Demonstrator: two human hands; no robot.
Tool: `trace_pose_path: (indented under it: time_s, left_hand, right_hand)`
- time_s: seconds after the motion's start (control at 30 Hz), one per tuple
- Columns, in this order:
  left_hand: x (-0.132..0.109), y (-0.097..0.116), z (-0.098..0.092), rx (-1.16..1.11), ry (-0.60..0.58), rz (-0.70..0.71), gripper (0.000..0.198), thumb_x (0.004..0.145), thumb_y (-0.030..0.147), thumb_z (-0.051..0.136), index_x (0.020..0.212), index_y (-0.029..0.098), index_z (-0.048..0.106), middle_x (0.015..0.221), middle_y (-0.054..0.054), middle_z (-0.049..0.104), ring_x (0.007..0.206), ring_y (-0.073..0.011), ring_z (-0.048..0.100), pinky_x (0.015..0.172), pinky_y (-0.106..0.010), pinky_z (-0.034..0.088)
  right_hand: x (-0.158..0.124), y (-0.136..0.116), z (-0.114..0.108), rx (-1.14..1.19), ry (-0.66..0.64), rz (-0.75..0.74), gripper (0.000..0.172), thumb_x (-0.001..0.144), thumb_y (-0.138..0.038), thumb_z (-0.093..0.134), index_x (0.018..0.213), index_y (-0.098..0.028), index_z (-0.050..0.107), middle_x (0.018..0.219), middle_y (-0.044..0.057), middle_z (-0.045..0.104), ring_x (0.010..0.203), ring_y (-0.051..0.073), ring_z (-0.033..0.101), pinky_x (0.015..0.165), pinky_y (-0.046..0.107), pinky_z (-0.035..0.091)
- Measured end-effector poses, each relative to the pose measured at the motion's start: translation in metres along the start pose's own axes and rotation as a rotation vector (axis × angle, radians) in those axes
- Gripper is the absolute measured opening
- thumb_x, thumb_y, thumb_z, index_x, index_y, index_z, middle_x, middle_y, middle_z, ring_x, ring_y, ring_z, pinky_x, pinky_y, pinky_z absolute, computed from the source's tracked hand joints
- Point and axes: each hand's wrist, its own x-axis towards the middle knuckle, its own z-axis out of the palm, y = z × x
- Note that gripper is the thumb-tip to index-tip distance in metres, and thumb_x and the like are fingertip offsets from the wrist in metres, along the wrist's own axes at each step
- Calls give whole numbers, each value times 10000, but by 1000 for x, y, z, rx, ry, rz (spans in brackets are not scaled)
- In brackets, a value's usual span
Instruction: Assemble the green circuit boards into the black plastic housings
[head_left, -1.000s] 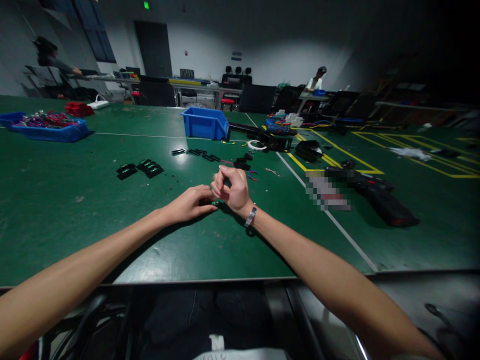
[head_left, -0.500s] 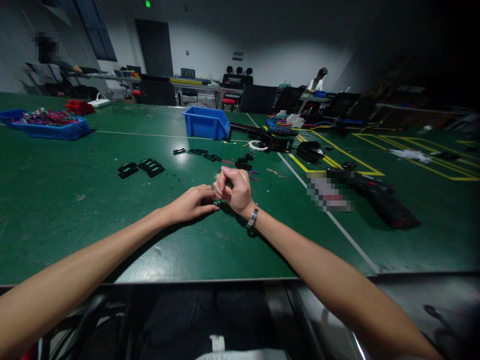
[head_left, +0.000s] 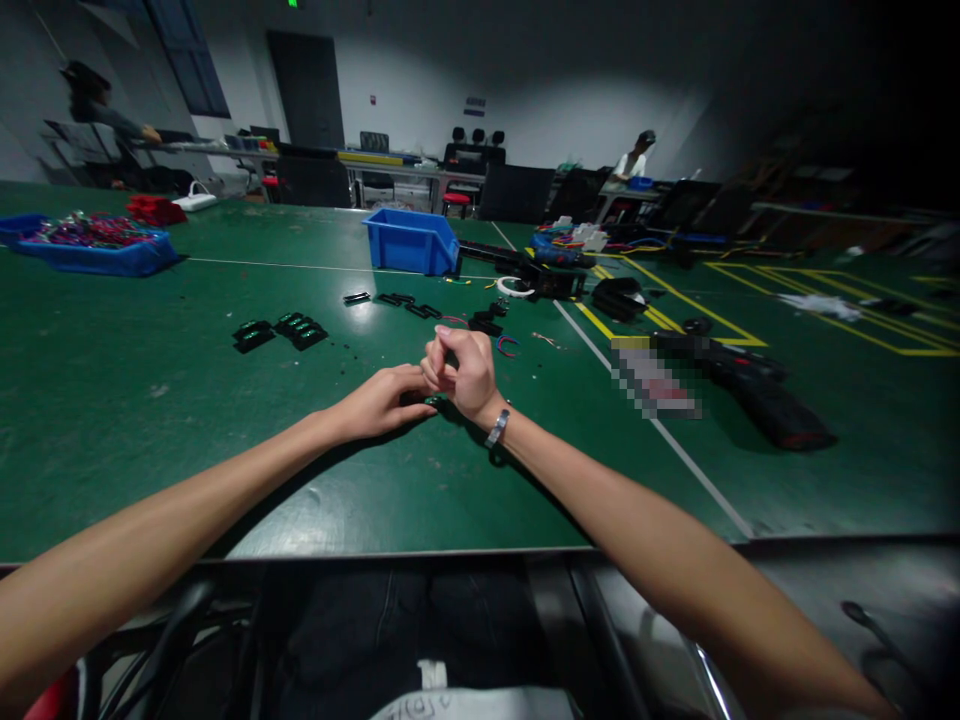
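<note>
My left hand rests on the green table, its fingers closed round a small black part with a green board. Only a sliver of that part shows at the fingertips. My right hand is curled directly above and against the left fingers, thumb bent over the forefinger. Whatever it grips, if anything, is hidden. Beyond the left hand lie several black parts with green boards, set in short rows. Farther off are black frame-like pieces and short red and blue wires.
A blue bin stands at the back. A blue tray of colourful wires lies back left. A black power tool and a blurred-out patch are to the right. Two people sit at tables beyond.
The view has shifted slightly, moving the scene a little up and left. Both hands keep nearly the same pose at the same place.
</note>
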Motion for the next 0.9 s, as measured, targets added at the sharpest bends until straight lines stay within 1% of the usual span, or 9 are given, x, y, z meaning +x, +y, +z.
trace_pose_path:
  time_s: [0.27,0.37,0.47,0.6,0.77,0.9]
  left_hand:
    - [0,-5,1,-8,13,43,250,935,340,632,1085,147,685,1108,-113,701,1044,-234,634,953,-365,489]
    - [0,-6,2,-9,15,33,231,931,337,638,1048,145,693,1078,-104,706,1010,-224,642,928,-353,496]
    - [0,-4,2,-31,23,18,211,925,326,650,1033,149,694,1094,-98,707,1012,-216,647,931,-346,495]
    - [1,-1,1,-45,10,13,215,928,327,646,1058,159,681,1136,-100,696,1068,-224,631,963,-357,481]
    - [2,-2,0,-16,-8,-10,221,932,340,635,1051,157,670,1084,-95,692,1005,-217,629,926,-351,487]
    - [1,-2,0,-6,-13,-11,230,934,331,632,1076,152,659,1089,-99,685,1013,-220,620,922,-349,483]
  right_hand:
    - [3,3,-2,29,-2,3,473,873,-436,573,475,-197,480,395,-74,301,341,69,302,384,233,224]
    - [2,3,-1,42,-2,-2,459,870,-435,579,487,-201,483,397,-76,299,336,73,297,373,236,219]
    - [0,3,0,27,-15,-14,452,874,-419,590,492,-192,507,396,-73,312,339,70,298,378,235,222]
    - [-1,2,-2,48,-20,-17,474,887,-412,573,474,-188,510,391,-68,312,342,72,314,383,235,229]
    - [1,1,-6,75,2,-11,482,892,-420,565,474,-187,508,390,-66,324,336,73,323,384,236,234]
    - [1,2,-5,73,1,-35,475,896,-398,566,476,-182,512,403,-55,359,341,75,348,389,238,236]
